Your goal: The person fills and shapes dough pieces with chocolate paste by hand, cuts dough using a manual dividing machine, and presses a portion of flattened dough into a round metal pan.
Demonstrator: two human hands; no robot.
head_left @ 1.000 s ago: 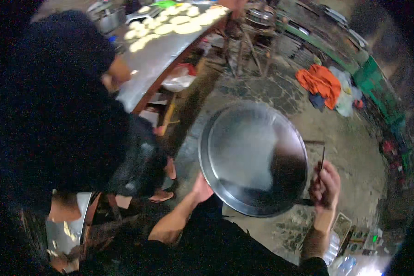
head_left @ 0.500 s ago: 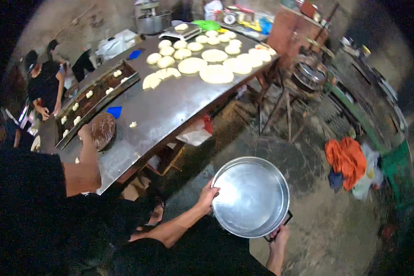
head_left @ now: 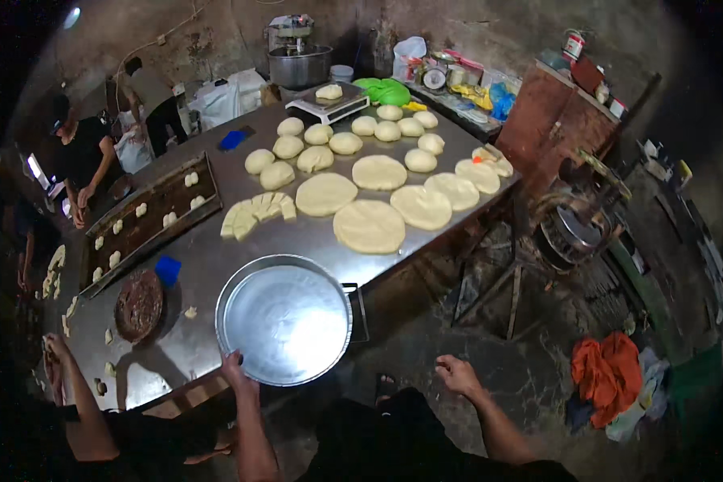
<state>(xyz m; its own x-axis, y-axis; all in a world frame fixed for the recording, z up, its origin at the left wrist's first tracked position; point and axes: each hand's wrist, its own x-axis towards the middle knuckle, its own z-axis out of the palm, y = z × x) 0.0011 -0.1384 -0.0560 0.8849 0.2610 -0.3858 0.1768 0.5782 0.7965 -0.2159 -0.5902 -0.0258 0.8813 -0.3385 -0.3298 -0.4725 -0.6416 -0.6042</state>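
Observation:
My left hand (head_left: pixel 236 371) grips the near rim of a large round silver pan (head_left: pixel 285 317), thumb at the rim. The pan is held with its hollow side up, over the near edge of the metal table (head_left: pixel 209 281), hiding that part of the edge. Whether it touches the tabletop I cannot tell. A dark wire handle (head_left: pixel 361 313) sticks out on its right side. My right hand (head_left: pixel 458 376) is off to the right, apart from the pan, with fingers loosely bent and nothing in them. Beyond the pan lie flat dough rounds (head_left: pixel 369 226) and cut dough strips (head_left: pixel 257 213).
Dough balls (head_left: pixel 316 158) and a scale (head_left: pixel 327 104) occupy the table's far part. Left are a long tray with small dough pieces (head_left: pixel 128 233), a brown bowl (head_left: pixel 139 305) and a blue scraper (head_left: pixel 168 271). A co-worker's hand (head_left: pixel 56 347) is nearby. A metal stand (head_left: pixel 514 281) stands right.
The pan has moved left, from above the floor to the table edge. My right hand has let go of its handle. The co-worker's hand has left the brown bowl.

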